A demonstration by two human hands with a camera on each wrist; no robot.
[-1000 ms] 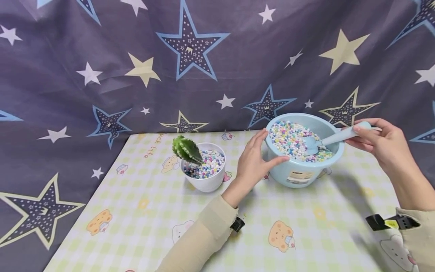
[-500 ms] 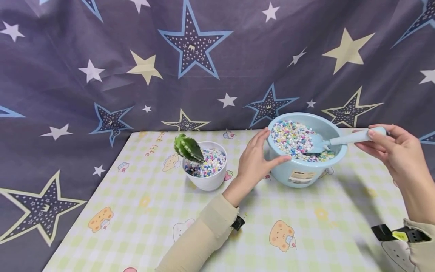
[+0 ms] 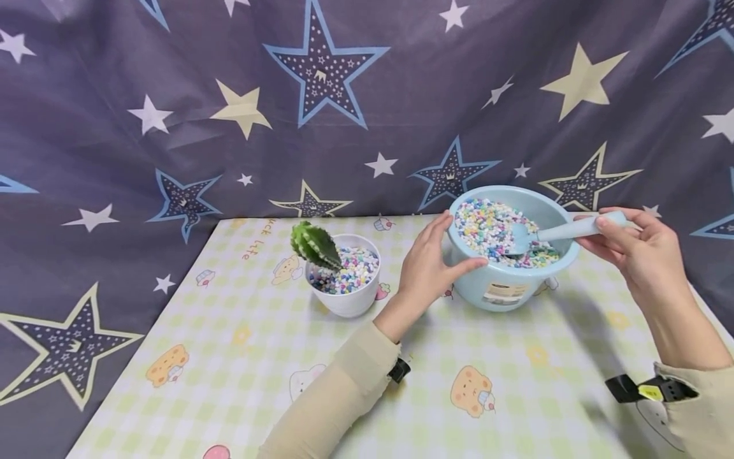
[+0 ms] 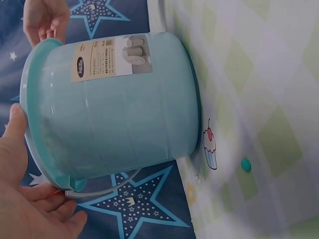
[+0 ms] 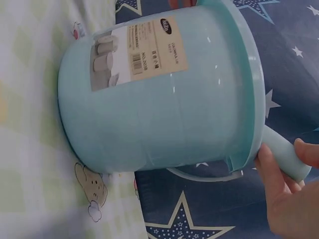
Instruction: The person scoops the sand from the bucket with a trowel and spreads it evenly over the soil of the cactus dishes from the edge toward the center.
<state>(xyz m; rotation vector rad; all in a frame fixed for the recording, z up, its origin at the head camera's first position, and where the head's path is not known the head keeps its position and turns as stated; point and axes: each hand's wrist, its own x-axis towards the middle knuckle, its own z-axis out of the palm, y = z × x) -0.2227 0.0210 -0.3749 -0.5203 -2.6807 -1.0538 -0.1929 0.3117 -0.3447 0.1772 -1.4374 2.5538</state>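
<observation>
In the head view my right hand (image 3: 648,248) grips the handle of a light-blue plastic shovel (image 3: 579,227). Its blade is partly sunk in the small multicoloured pebbles (image 3: 484,229) that fill much of a light-blue bucket (image 3: 476,288). My left hand (image 3: 424,268) holds the bucket's left side, thumb on the front rim and fingers around the side. From the left wrist, the curled fingers (image 4: 55,209) show by the bucket's handle lug. To the left stands a white pot (image 3: 348,306) of similar pebbles with a green cactus (image 3: 315,247) leaning in it.
A pale checked cloth (image 3: 258,395) with cartoon prints covers the table. Close behind the bucket hangs a dark curtain (image 3: 189,127) with stars. In the left wrist view one loose green pebble (image 4: 245,165) lies on the cloth. A wire bail (image 5: 204,177) hangs at the bucket's rim.
My right hand first drew the shovel to the right, then moved it back left and deeper over the bucket, its blade among the pebbles. My left hand stays at the bucket.
</observation>
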